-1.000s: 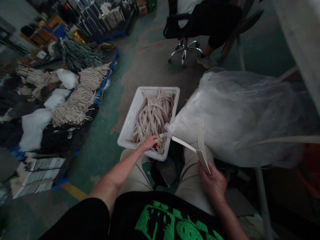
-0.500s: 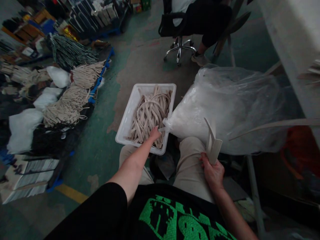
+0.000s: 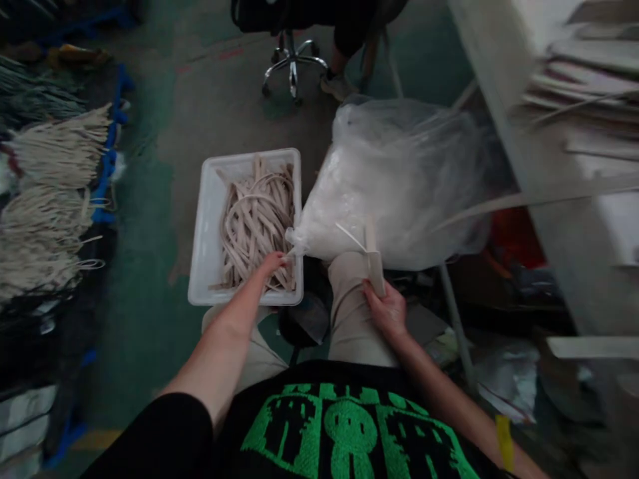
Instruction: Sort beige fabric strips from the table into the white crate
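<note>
A white plastic bin [image 3: 210, 219] rests on my knees, filled with several beige flat straps [image 3: 254, 219]. My left hand [image 3: 272, 265] reaches into the bin's near right corner, fingers curled down among the straps; what it grips is hidden. My right hand [image 3: 385, 307] lies on my right thigh, closed on a folded beige strap [image 3: 373, 256] that stands up from the fist. A large clear plastic bag [image 3: 399, 179] of white material lies just beyond that hand, touching the bin's right side.
Bundles of cream cords [image 3: 54, 199] lie on blue pallets at the left. A seated person's foot and an office chair base [image 3: 294, 60] are at the top. A table edge [image 3: 529, 159] with stacked straps runs along the right. Green floor shows between.
The view swung right and down. My left hand stayed at the bin's near corner. My right hand drew the strap in closer and folded it upright over my thigh.
</note>
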`<state>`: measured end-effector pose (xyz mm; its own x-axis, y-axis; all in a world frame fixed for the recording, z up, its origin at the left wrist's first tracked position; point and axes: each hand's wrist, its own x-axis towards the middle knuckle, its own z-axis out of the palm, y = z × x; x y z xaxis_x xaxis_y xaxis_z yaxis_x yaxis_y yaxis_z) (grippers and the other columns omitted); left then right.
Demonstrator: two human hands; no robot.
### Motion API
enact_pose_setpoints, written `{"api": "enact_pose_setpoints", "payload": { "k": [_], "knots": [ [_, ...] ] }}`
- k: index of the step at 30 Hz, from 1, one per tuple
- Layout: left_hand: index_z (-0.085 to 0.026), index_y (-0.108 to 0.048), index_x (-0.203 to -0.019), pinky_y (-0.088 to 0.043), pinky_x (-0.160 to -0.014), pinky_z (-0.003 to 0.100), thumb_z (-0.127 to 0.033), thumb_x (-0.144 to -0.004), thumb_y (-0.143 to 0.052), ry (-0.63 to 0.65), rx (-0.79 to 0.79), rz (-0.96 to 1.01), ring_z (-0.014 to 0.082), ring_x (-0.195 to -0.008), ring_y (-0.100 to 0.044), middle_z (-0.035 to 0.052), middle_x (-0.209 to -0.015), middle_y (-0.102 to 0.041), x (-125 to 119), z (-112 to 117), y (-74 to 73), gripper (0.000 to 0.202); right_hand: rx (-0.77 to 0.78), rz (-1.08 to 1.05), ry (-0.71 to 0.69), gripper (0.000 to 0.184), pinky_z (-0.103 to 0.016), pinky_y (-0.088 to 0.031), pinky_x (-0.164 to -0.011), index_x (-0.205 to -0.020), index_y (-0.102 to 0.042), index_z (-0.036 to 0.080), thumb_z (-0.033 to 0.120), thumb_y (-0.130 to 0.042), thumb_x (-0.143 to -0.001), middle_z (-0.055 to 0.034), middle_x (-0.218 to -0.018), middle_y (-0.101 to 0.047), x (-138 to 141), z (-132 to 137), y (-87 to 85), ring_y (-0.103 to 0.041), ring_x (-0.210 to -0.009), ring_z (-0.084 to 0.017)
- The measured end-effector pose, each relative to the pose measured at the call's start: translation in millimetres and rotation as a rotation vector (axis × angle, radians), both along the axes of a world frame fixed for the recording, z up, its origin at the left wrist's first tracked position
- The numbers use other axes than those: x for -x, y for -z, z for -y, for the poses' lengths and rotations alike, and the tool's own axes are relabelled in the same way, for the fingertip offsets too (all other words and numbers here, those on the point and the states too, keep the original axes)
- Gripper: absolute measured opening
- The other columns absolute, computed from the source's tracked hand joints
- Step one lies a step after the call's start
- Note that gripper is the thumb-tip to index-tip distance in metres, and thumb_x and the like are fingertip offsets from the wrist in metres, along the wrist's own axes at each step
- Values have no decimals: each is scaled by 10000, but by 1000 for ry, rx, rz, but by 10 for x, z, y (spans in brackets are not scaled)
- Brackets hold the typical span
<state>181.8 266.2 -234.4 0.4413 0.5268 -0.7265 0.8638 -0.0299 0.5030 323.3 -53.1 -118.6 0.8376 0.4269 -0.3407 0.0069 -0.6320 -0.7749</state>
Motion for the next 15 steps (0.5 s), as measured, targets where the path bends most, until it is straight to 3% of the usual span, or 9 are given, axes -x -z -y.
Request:
{"api": "enact_pose_setpoints", "payload": {
  "k": [2, 7, 11, 15],
  "knots": [
    [-164, -640, -745, -515, -712, 273, -322, -750, -655, -34, 40, 42, 177, -713, -627, -12, -609, -613, 22, 40, -41, 158, 21, 49, -78, 479, -257, -446, -607, -922, -742, 177, 590, -502, -891, -49, -714, -704, 8, -26, -29, -627, -667, -193],
    [-156, -611, -811, -514, -675, 261, -411, -788, -653, -135, 81, 101, 149, -653, -618, 16, -672, -639, -97, 153, -14, 260, 37, 87, -76, 365, -257, -442, -623, -863, -740, 223, 525, -535, -889, -31, -701, -706, 43, -37, -46, -640, -682, -201],
    [-148, -627, -820, -511, -672, 251, -304, -717, -733, -146, 108, 68, 139, -628, -613, 11, -654, -646, -142, 196, -19, 214, 43, 83, -92, 351, -254, -427, -625, -866, -736, 231, 510, -526, -906, -29, -727, -720, 50, -19, -51, -651, -703, -204],
    [-152, -650, -734, -520, -675, 258, -199, -648, -733, -59, 195, -6, 171, -672, -647, 15, -642, -668, -12, 203, -169, 128, 67, 96, -107, 325, -257, -418, -631, -889, -736, 239, 493, -536, -914, -26, -741, -729, 16, -43, -67, -662, -721, -209]
  ]
}}
